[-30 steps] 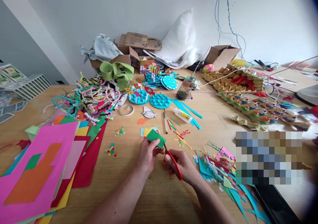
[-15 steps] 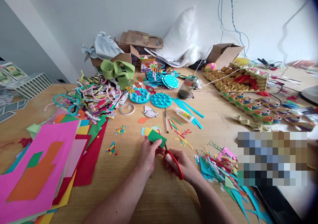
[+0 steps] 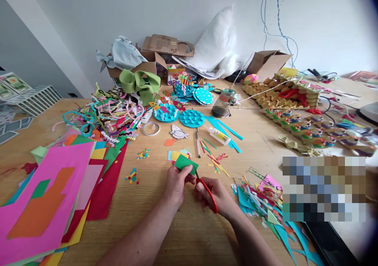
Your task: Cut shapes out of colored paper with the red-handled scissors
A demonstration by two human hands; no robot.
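Note:
A small green paper piece (image 3: 185,163) is pinched in my left hand (image 3: 176,181), its thumb on top. My right hand (image 3: 213,195) is closed round red-handled scissors (image 3: 210,193), whose dark blades meet the right edge of the green paper. Just beyond the paper lie yellow and light blue paper pieces (image 3: 176,156). A pen (image 3: 197,144), a white fish cutout (image 3: 178,132) and an orange cutout (image 3: 169,142) lie farther back. Thin coloured strips (image 3: 215,157) are to the right of the pen, near a glue bottle (image 3: 219,135).
Coloured sheets (image 3: 73,171) are stacked at the left, below a heap of pipe cleaners (image 3: 112,112). Blue scalloped discs (image 3: 191,118) and a glass jar (image 3: 223,104) stand behind. Paper scraps (image 3: 260,195) and egg cartons (image 3: 283,95) are at the right.
A tiny green scrap now shows on the table below my hands. Both hands, the green paper and the scissors have hardly moved.

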